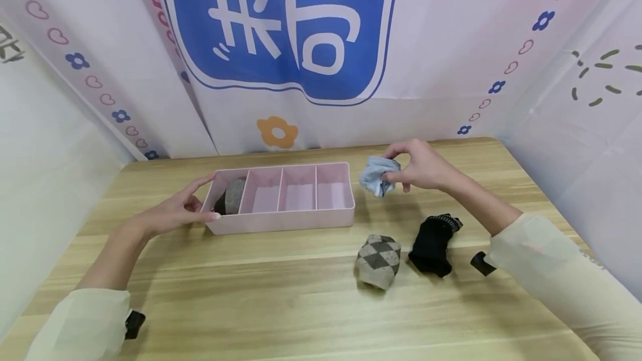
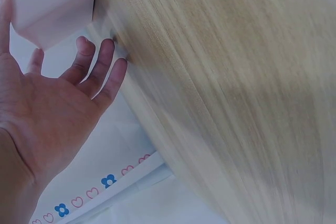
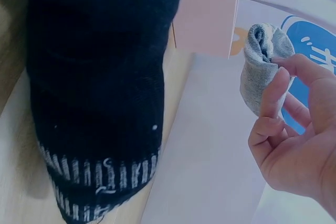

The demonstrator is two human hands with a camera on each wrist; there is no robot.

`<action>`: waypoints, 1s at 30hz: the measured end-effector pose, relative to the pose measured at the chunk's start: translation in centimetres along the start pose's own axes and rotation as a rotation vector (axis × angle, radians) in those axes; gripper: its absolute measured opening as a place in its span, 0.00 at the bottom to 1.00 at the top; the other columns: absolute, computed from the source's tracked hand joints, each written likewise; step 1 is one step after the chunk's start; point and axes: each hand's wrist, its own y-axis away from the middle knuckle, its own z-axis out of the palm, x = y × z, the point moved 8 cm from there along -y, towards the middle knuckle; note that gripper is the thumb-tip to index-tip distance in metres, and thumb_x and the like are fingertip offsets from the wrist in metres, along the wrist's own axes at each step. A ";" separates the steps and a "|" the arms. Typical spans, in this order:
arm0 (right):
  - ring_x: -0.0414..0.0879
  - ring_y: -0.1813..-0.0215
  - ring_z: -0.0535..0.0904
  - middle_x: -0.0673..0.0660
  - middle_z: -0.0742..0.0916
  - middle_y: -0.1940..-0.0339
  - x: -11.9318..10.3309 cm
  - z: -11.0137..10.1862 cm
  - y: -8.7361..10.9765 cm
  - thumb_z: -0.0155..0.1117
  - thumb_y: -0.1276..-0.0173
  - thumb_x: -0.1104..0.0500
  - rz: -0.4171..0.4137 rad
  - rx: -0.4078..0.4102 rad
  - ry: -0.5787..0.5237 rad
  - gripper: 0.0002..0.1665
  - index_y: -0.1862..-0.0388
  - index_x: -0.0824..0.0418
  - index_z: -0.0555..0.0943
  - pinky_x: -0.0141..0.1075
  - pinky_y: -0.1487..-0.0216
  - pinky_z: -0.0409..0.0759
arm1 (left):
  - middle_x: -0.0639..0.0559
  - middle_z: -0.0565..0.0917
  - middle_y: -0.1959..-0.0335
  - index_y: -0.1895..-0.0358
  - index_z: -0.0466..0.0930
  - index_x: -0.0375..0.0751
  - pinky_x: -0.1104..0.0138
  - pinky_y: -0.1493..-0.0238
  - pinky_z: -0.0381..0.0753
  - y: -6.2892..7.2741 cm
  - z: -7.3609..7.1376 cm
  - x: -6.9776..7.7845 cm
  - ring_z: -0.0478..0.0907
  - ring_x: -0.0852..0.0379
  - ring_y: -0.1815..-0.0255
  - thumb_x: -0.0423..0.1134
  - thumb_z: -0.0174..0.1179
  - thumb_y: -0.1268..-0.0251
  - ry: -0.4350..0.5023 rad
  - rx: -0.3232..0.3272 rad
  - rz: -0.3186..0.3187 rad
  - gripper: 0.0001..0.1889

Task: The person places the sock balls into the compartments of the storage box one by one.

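The left hand spans the left end of the pink divided box, left of centre in the head view, thumb along the front rim and forefinger up at the back corner, which I take as a way of steadying it; the fingers are spread and fairly straight, bracing rather than clenching, and in the left wrist view the last three stand free of the box; right of centre, the right hand pinches a pale grey rolled sock between thumb and forefinger, the gap between them closed down to the cloth; the sock is just beside the box's right end, not touching it, and so light a pinch probably spares the roll; a grey-and-dark sock sits in the leftmost compartment; an argyle sock and a black sock lie lower right of centre, perhaps left there for the right hand's easy reach.
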 end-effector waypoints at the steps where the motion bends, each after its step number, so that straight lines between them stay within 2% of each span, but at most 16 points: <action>1: 0.51 0.80 0.81 0.65 0.85 0.49 -0.1 0.0 -0.1 0.74 0.37 0.67 -0.001 0.001 0.000 0.16 0.50 0.67 0.85 0.40 0.79 0.81 | 0.48 0.73 0.69 0.14 0.36 0.49 0.64 0.62 0.69 0.0 0.0 0.0 0.68 0.54 0.65 0.43 0.67 0.32 0.000 0.001 -0.004 0.54; 9: 0.51 0.80 0.80 0.64 0.86 0.49 -0.7 0.2 -0.3 0.74 0.36 0.66 -0.007 0.007 -0.026 0.16 0.50 0.66 0.86 0.38 0.80 0.79 | 0.46 0.75 0.66 0.14 0.37 0.47 0.63 0.60 0.70 0.2 0.1 0.1 0.70 0.53 0.63 0.42 0.68 0.33 0.009 0.000 0.004 0.54; 30: 0.51 0.81 0.79 0.62 0.87 0.52 -3.0 1.9 -2.0 0.74 0.36 0.66 -0.073 -0.017 -0.065 0.17 0.48 0.65 0.86 0.38 0.81 0.78 | 0.49 0.71 0.70 0.14 0.36 0.47 0.64 0.63 0.68 0.4 0.1 0.4 0.67 0.54 0.66 0.43 0.68 0.32 0.010 -0.006 -0.001 0.54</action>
